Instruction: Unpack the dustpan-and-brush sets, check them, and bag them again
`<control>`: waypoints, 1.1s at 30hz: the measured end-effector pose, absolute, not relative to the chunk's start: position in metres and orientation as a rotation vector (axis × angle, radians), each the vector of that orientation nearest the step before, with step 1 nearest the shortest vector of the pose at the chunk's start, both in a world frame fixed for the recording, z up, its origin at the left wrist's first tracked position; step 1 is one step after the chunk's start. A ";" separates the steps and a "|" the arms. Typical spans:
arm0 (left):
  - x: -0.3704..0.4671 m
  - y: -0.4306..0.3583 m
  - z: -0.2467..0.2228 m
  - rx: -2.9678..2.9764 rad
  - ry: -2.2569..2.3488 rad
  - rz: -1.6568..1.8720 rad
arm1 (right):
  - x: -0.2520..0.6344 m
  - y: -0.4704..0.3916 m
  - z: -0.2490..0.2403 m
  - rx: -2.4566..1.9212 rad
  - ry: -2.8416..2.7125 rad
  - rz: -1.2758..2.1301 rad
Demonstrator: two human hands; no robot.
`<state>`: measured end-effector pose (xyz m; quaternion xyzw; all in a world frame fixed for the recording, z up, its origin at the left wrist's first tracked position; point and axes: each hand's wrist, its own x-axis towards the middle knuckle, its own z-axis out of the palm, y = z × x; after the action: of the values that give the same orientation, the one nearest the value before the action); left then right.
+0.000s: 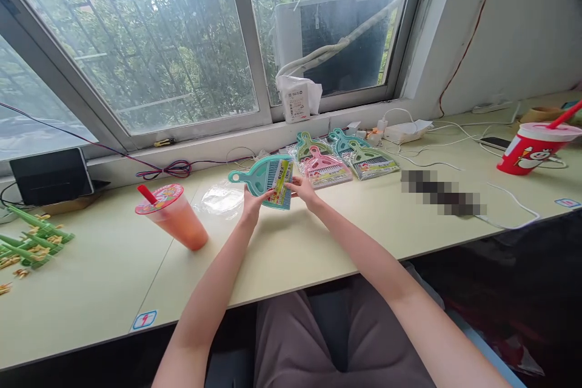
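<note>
Between my two hands is a teal mini dustpan [255, 177] with a small brush and a yellow-green label on its face, raised just above the table. My left hand [254, 203] grips its lower edge, thumb on the front. At its right side, my right hand [302, 189] has fingers closed on the label and brush edge. A crumpled clear plastic bag [222, 200] lies to the left of the dustpan. Behind my right hand are several more wrapped dustpan sets: a pink one [324, 167], a green one [370, 160] and a teal one [342, 140].
An orange drink cup [175, 218] with a red straw stands left on the pale table [309, 254]. Further left are green plastic pieces [34, 242] and a black tablet [50, 176]. A red cup [534, 148], white cables [513, 206] and a blurred dark object [443, 193] are right.
</note>
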<state>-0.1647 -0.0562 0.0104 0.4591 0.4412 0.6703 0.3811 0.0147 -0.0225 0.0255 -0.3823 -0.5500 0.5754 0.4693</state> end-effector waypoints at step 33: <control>-0.224 -0.060 0.011 1.922 2.835 0.278 | 0.025 -0.012 0.008 -1.155 -0.947 1.556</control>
<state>-0.2239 -0.0597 0.0114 0.5533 0.8160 0.0799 -0.1470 0.0250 -0.0117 0.0079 -0.4719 -0.3869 0.6357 0.4727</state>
